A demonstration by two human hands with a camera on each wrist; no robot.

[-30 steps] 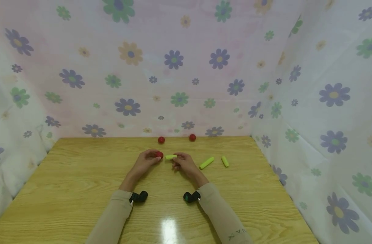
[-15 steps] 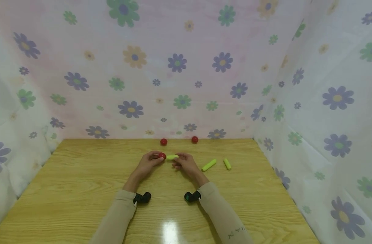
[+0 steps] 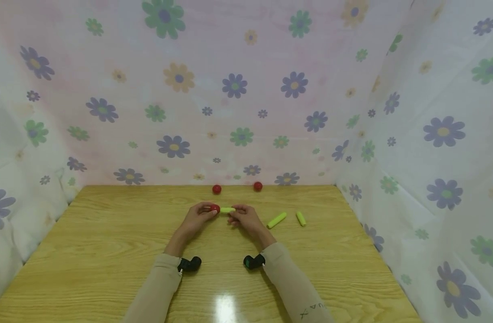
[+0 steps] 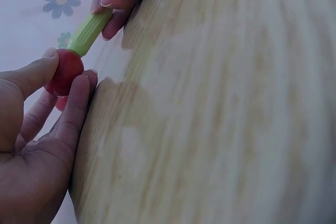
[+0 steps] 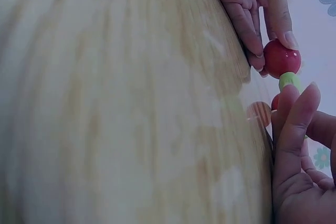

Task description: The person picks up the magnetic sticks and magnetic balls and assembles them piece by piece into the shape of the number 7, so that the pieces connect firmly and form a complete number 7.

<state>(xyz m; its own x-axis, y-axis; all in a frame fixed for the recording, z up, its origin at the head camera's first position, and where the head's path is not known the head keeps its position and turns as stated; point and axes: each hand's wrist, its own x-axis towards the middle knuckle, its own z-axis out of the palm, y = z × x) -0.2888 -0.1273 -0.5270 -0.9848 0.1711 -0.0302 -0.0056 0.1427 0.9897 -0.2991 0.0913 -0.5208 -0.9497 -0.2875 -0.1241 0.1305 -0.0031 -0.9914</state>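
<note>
My left hand (image 3: 195, 218) pinches a glossy red ball (image 4: 66, 72) between thumb and fingers, just over the table. From the other side my right hand (image 3: 246, 218) pinches a short ribbed lime-green stick (image 4: 90, 31), held level in the head view. The stick's free end meets the side of the ball. In the right wrist view, fingers cover most of the stick, and a short green length shows against the red ball (image 5: 282, 59).
Two more red balls (image 3: 216, 189) (image 3: 257, 186) sit by the table's back edge. Right of my right hand lie a longer green stick (image 3: 277, 220) and a shorter green stick (image 3: 301, 219) on the wooden table (image 3: 109, 242). Flowered cloth (image 3: 206, 89) hangs around.
The gap between the red ball and the green stick has closed, and the two now meet. Both hands keep their grip. The head view has shifted slightly.
</note>
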